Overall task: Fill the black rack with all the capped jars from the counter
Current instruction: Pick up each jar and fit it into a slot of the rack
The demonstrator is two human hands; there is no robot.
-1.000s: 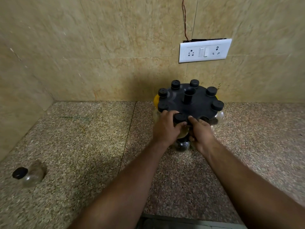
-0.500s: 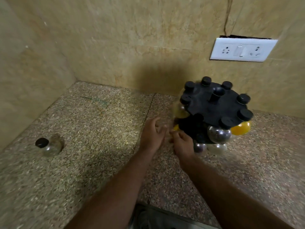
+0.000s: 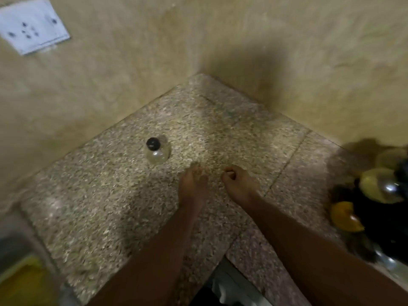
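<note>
A clear round jar with a black cap (image 3: 157, 150) stands alone on the speckled counter (image 3: 110, 206) near the corner. My left hand (image 3: 193, 187) hovers just to the right of it, a short gap away, fingers loosely apart and holding nothing. My right hand (image 3: 239, 184) is beside the left one, fingers curled in, with nothing visible in it. The black rack (image 3: 384, 215), blurred, sits at the right edge of the view with yellow and clear jars hanging in it; part of it is cut off.
Beige tiled walls meet in a corner behind the counter. A white socket plate (image 3: 31, 27) is on the left wall. The counter's front edge runs diagonally at the bottom. A blurred yellow thing (image 3: 24, 281) lies at the bottom left.
The view has swung left, so the rack slid to the right edge and the lone jar came to the middle. Both hands left the rack and moved towards that jar.
</note>
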